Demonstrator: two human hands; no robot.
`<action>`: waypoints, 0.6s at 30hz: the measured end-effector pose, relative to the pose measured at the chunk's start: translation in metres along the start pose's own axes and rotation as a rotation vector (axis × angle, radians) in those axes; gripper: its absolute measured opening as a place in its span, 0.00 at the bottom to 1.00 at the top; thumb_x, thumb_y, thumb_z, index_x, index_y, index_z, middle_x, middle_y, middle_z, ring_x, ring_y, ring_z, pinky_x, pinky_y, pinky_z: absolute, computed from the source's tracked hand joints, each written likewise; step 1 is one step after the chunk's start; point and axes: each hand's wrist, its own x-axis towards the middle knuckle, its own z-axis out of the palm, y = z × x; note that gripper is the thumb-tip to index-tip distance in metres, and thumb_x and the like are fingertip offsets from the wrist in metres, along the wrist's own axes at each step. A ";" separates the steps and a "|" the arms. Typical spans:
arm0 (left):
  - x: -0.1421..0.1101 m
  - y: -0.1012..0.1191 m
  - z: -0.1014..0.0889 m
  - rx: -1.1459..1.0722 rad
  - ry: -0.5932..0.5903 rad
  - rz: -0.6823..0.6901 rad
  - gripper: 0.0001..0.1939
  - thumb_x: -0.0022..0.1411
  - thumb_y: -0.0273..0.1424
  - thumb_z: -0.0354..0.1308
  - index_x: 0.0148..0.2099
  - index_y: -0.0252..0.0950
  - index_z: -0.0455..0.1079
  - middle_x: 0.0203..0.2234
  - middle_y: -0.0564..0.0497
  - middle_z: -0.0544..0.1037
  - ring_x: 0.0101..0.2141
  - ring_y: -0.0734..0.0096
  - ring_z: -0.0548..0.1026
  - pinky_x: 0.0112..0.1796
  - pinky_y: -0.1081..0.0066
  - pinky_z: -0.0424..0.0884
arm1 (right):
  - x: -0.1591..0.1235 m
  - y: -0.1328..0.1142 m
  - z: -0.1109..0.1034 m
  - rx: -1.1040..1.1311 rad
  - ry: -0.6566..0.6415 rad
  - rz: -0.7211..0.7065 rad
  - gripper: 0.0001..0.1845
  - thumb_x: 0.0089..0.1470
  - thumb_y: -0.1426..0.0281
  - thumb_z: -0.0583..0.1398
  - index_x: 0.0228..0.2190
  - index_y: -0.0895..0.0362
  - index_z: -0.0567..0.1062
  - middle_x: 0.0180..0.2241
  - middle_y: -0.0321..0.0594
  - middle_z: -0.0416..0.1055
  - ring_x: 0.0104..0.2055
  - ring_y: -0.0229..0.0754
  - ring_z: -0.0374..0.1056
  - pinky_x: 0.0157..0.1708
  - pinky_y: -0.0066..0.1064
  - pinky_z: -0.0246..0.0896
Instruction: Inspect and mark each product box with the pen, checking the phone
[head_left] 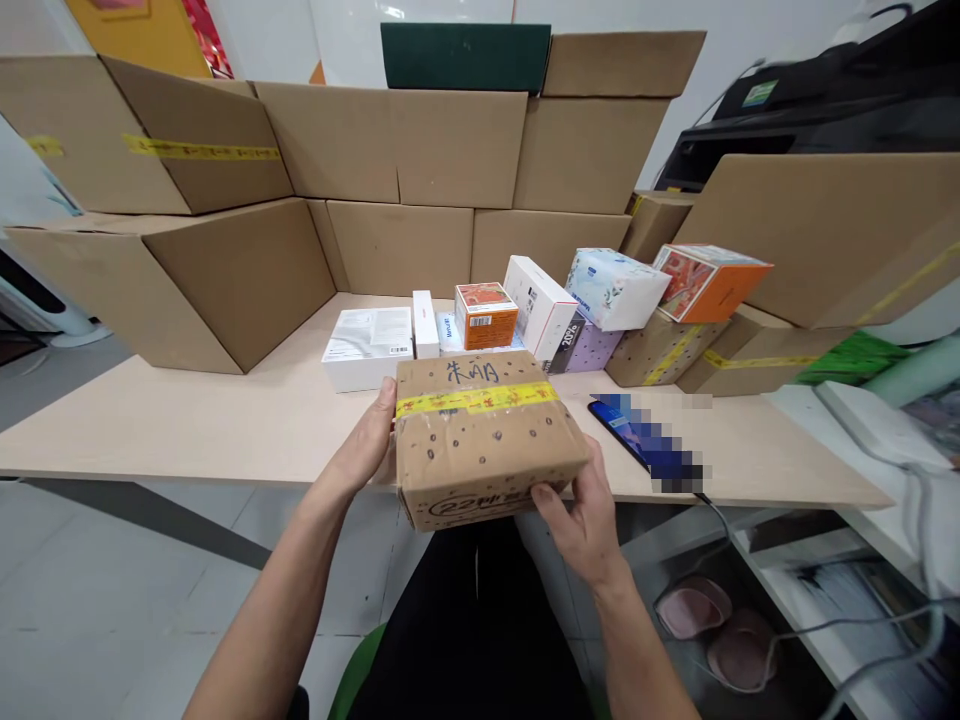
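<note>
A brown cardboard box (pixel 487 450) with yellow tape, dark printed spots and handwriting on top is held at the table's front edge, over my lap. My left hand (pixel 365 440) grips its left side, thumb near the top corner and other fingers hidden. Around the lower right corner wraps my right hand (pixel 581 515), its thumb on the front face. Behind the held box are a flat white box (pixel 367 345), a slim white box (pixel 425 325), an orange box (pixel 486 315) and a taller white box (pixel 541 312).
A phone (pixel 637 440) with a cable lies right on the table (pixel 247 420). A tissue pack (pixel 616 285) and a second orange box (pixel 709 280) top a stack at the right. Large cardboard boxes (pixel 405 245) wall the back and sides. Pink slippers (pixel 694 607) sit below.
</note>
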 end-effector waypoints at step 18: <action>-0.046 -0.040 -0.018 0.104 -0.009 0.279 0.55 0.50 0.65 0.55 0.72 0.42 0.48 0.67 0.41 0.58 0.68 0.39 0.50 0.65 0.47 0.54 | -0.004 -0.001 0.006 0.113 -0.092 0.032 0.27 0.63 0.52 0.52 0.58 0.51 0.67 0.51 0.47 0.67 0.54 0.51 0.64 0.49 0.42 0.67</action>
